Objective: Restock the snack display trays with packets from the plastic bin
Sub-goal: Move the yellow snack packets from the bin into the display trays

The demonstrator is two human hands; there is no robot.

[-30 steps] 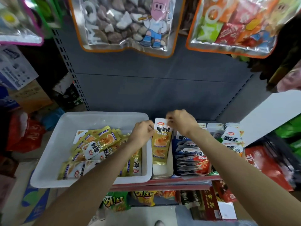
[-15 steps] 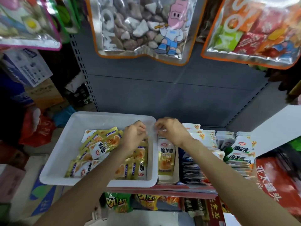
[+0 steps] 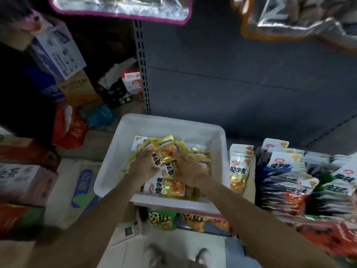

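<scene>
The white plastic bin (image 3: 170, 122) sits on the shelf's left end, part filled with yellow snack packets (image 3: 170, 187). Both my hands are down inside it. My left hand (image 3: 144, 167) and my right hand (image 3: 190, 171) close in from either side on a small bunch of yellow packets (image 3: 166, 161) in the middle of the pile, fingers and thumbs curled round them. Right of the bin, a narrow display tray holds a row of the same yellow packets (image 3: 238, 171) standing upright. Motion blur hides finer finger detail.
Further right stand display trays of blue and white packets (image 3: 280, 167) and red ones (image 3: 293, 198). Green and orange snack bags (image 3: 161, 219) fill the shelf below. Cartons and a red bag (image 3: 67, 130) crowd the floor at left. Large foil bags hang overhead.
Both hands left the yellow display tray, moved left and down into the bin, and closed on packets there. The camera view swung left and down.
</scene>
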